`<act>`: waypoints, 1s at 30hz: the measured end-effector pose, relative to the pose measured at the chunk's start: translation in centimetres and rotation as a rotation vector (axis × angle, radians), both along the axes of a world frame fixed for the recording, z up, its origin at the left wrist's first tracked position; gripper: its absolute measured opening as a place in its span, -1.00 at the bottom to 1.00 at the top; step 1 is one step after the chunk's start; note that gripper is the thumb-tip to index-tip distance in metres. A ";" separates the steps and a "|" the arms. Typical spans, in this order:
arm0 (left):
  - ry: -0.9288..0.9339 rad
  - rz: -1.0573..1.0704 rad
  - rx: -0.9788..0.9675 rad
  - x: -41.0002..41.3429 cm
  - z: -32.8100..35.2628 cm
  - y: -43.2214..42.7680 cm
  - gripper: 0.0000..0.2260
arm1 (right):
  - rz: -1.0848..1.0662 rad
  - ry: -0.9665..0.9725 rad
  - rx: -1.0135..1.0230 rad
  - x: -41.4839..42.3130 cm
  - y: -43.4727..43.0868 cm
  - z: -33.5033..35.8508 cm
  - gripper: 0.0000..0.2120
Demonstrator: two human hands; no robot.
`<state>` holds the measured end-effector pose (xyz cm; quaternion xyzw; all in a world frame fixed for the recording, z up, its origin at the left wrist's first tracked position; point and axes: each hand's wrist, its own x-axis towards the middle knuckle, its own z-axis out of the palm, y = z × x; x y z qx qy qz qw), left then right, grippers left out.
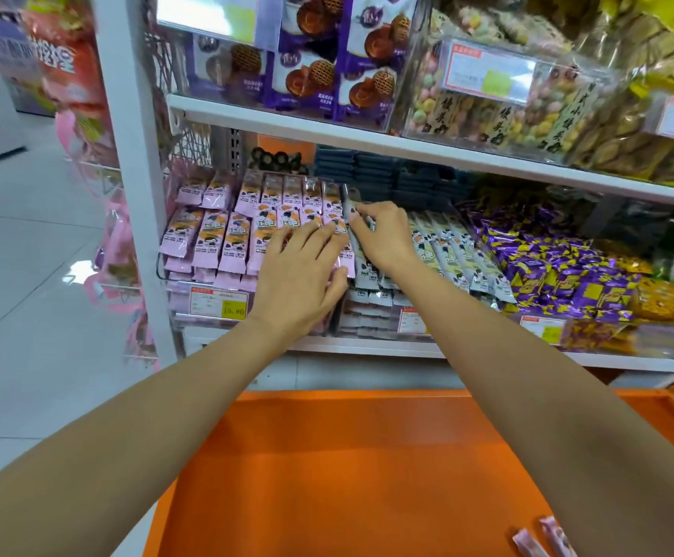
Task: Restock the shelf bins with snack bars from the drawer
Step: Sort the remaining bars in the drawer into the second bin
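Nearly done, I judge: my left hand (303, 271) lies flat and open on the full pink bars (222, 239), my right hand (383, 235) pinches a grey bar (353, 219), and two pink packets (544, 536) remain in the orange drawer (347, 456).

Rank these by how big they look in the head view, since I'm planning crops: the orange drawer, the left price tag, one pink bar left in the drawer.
1. orange drawer, largest by far
2. left price tag
3. pink bar, similar to the tag; cropped and nearer, so unsure
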<state>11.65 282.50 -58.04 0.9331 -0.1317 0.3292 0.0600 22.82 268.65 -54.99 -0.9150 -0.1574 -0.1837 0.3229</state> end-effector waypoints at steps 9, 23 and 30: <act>-0.219 -0.138 -0.045 -3.5 -1.8 -4.3 -0.74 | 0.229 -0.218 0.256 -9.3 -5.3 -0.2 -0.84; 0.924 -0.331 0.227 -11.1 -24.6 -15.3 -0.54 | -0.073 0.629 -0.171 -16.6 -24.9 -25.4 -0.71; 1.185 -0.298 0.340 -11.8 -31.7 -18.3 -0.41 | -0.590 0.912 -0.334 -18.3 -32.2 -32.0 -0.32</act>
